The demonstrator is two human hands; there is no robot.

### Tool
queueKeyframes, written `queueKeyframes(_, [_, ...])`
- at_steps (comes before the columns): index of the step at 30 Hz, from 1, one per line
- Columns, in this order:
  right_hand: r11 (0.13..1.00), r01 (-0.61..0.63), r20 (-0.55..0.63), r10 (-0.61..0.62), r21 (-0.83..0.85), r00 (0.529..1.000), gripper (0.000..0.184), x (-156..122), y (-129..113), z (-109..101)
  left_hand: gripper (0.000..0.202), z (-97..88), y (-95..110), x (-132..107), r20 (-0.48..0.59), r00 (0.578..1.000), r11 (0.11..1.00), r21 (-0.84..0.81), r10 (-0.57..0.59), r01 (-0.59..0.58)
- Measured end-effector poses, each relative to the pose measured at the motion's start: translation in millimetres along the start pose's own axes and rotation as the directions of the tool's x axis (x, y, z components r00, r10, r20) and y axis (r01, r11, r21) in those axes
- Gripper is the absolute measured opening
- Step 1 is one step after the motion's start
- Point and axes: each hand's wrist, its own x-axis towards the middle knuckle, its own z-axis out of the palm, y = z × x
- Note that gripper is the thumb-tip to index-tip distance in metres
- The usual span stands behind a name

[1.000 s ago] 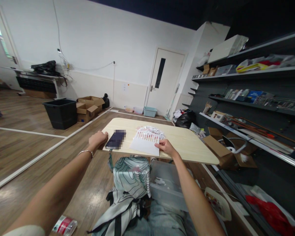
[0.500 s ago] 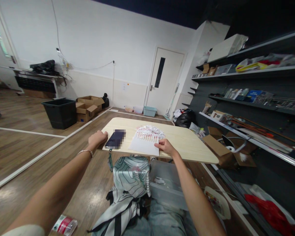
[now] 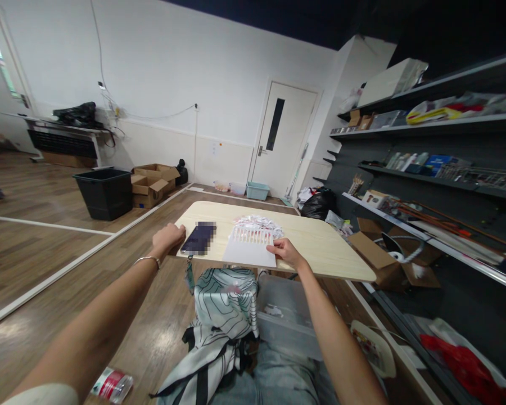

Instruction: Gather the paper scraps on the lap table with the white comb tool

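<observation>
My right hand (image 3: 285, 252) pinches the right edge of a white paper sheet (image 3: 249, 253) lying at the near side of the pale wooden table (image 3: 320, 247). A row of narrow slots or strips runs along the sheet's far edge, with reddish bits showing between them. Just beyond it is a heap of white and reddish paper scraps (image 3: 259, 224). At the table's left edge, my left hand (image 3: 168, 238) is closed with its fingers curled on the rim. Right beside it lies a dark phone (image 3: 198, 239), partly blurred out, with a strap hanging off the near edge.
Below the table are a patterned cloth (image 3: 225, 298) and a clear plastic bin (image 3: 284, 304). A bottle (image 3: 113, 386) lies on the floor at left. Behind stand a black bin (image 3: 105, 194) and cardboard boxes (image 3: 149, 188). Loaded shelves (image 3: 447, 180) line the right wall.
The white sheet has turned slightly, and its near right corner has shifted a little to the right with my right hand. My left hand stays at the table's edge.
</observation>
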Motion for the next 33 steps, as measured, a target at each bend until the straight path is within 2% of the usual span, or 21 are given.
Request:
queueKeyframes(5, [0.999,0.017,-0.003,-0.017,-0.029,1.000,0.060,-0.2,0.9,-0.2,0.070,-1.0,0.5,-0.7,0.005,1.000,1.000,0.002,0.001,-0.001])
queueKeyframes(12, [0.998,-0.007,-0.027,0.009,0.060,1.000,0.056,0.7,4.0,-1.4,0.069,-0.1,-0.1,0.3,0.000,1.000,1.000,0.006,0.008,-0.008])
queueKeyframes(21, [0.999,0.023,-0.032,-0.024,-0.027,0.999,0.056,3.4,6.1,0.2,0.069,-2.6,1.3,-3.1,0.006,1.000,1.000,0.011,0.010,-0.010])
queueKeyframes(24, [1.000,0.015,-0.060,-0.016,-0.010,0.998,0.057,4.0,7.8,1.4,0.070,-4.1,2.1,-3.7,0.028,1.000,1.000,0.012,0.003,-0.003])
queueKeyframes(29, [0.993,-0.009,-0.125,0.023,0.115,0.992,0.059,5.7,9.8,4.1,0.069,-5.3,3.2,-4.4,0.026,1.000,1.000,0.005,0.001,-0.001])
queueKeyframes(33, [0.999,0.019,-0.177,-0.010,0.049,0.984,0.057,5.4,7.9,5.0,0.069,-5.0,3.5,-4.5,0.025,1.000,1.000,0.005,-0.001,0.001])
